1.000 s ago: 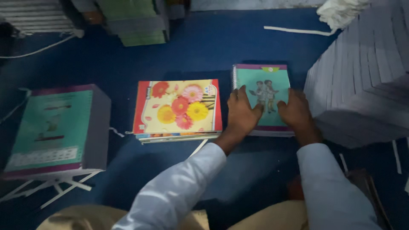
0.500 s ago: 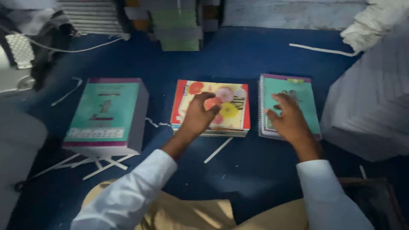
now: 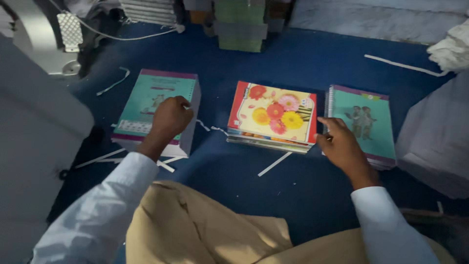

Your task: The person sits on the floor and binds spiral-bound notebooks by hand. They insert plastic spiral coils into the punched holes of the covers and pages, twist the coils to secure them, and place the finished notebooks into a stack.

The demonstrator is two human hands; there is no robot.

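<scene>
Tall teal notebook stack [image 3: 159,110], left of blue floor mat [image 3: 303,63]: now under left hand [image 3: 170,117], fingers curled on cover, shifted from flower-cover stack [image 3: 273,116]. Right hand [image 3: 342,146] loosely open, between flower-cover stack and spiral teal notebooks [image 3: 366,122].

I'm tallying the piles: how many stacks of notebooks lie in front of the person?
3: a teal stack under the left hand, a flowered stack in the middle, a teal stack by the right hand. More stacks at the top edge are unclear.

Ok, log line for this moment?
left hand on teal stack | right hand at teal notebook | flower stack untouched
</scene>
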